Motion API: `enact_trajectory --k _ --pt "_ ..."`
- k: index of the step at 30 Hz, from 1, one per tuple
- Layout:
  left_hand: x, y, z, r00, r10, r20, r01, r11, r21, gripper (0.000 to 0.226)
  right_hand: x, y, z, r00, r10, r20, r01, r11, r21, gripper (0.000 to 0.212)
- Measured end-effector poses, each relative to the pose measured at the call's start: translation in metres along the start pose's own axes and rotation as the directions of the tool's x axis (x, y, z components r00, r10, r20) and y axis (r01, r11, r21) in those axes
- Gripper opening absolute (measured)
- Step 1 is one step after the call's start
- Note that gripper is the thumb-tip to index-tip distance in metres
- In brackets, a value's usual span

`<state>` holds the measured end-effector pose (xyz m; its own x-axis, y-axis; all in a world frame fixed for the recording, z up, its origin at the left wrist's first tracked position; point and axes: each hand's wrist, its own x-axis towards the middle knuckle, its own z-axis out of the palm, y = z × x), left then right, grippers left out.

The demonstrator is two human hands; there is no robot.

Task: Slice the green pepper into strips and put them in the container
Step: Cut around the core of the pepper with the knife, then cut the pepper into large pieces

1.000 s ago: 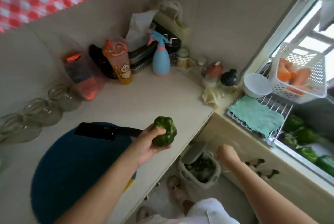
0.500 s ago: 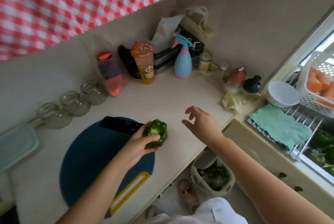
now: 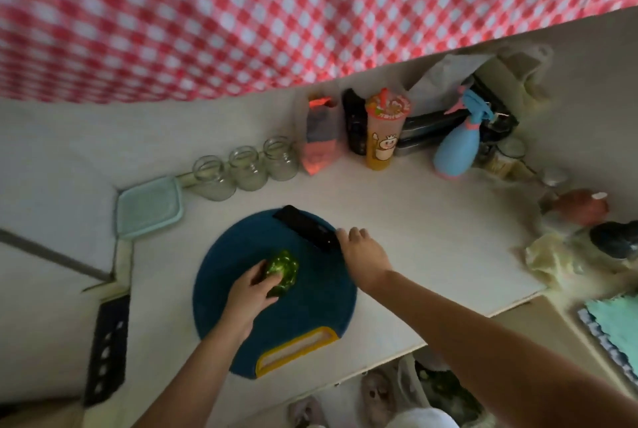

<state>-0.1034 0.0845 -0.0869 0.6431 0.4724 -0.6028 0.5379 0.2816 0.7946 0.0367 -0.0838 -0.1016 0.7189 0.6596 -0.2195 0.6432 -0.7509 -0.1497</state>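
dim, soft light | motion blur throughout | wide-angle warping at edges

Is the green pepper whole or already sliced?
Whole: the pepper sits in one piece on the cutting board, gripped by the left hand.

Glossy, smooth-skinned green pepper (image 3: 283, 270), matt dark-blue cutting board (image 3: 310, 303), 3 clear glass jars (image 3: 247, 168), translucent plastic container (image 3: 148, 206), red-and-white checked cloth (image 3: 241, 13), smooth pale countertop (image 3: 431, 237)

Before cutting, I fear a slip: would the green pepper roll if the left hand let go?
Likely wobbles rather than rolls: the green pepper looks lumpy and whole. Its glossy skin could slide on the smooth board.
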Motion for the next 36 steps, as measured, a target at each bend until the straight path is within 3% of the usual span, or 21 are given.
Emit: enact_trajectory --k 4,8,11,13,16,20,26,36 --pt "0.0 -0.003 -0.002 0.996 0.033 -0.077 -0.025 0.993 0.112 0.052 0.014 0.007 -0.007 0.998 0.037 0.05 -0.04 0.997 0.06 0.047" --pt "-0.001 -0.003 -0.005 0.992 -0.013 -0.128 0.023 0.996 0.08 0.053 0.031 0.018 -0.016 0.974 0.143 0.178 -0.177 0.965 0.194 0.03" --pt "-0.005 -0.005 -0.005 0.985 -0.068 -0.156 0.08 0.994 0.073 0.054 0.037 0.027 -0.025 0.945 0.069 0.321 -0.123 0.981 0.152 0.039" --pt "-0.007 -0.005 -0.007 0.985 -0.08 -0.151 0.096 0.991 0.096 0.054 0.033 0.031 -0.028 0.936 -0.012 0.353 -0.067 0.975 0.211 0.039" --pt "-0.008 -0.004 -0.01 0.985 -0.104 -0.135 0.124 0.98 0.156 0.054 0.019 0.032 -0.031 0.952 -0.123 0.28 -0.025 0.881 0.473 0.024" --pt "-0.008 -0.006 -0.008 0.984 -0.114 -0.134 0.131 0.983 0.128 0.059 -0.012 0.009 -0.033 0.977 -0.193 0.085 0.122 0.847 0.517 0.022" --pt "-0.01 -0.01 -0.004 0.982 -0.114 -0.151 0.129 0.987 0.093 0.048 -0.053 -0.037 -0.018 0.967 -0.251 -0.051 0.254 0.911 0.325 0.03" --pt "-0.005 -0.008 -0.009 0.985 -0.159 -0.071 0.164 0.983 0.079 0.042 -0.062 -0.057 -0.013 0.956 -0.294 -0.006 0.29 0.936 0.201 0.032"
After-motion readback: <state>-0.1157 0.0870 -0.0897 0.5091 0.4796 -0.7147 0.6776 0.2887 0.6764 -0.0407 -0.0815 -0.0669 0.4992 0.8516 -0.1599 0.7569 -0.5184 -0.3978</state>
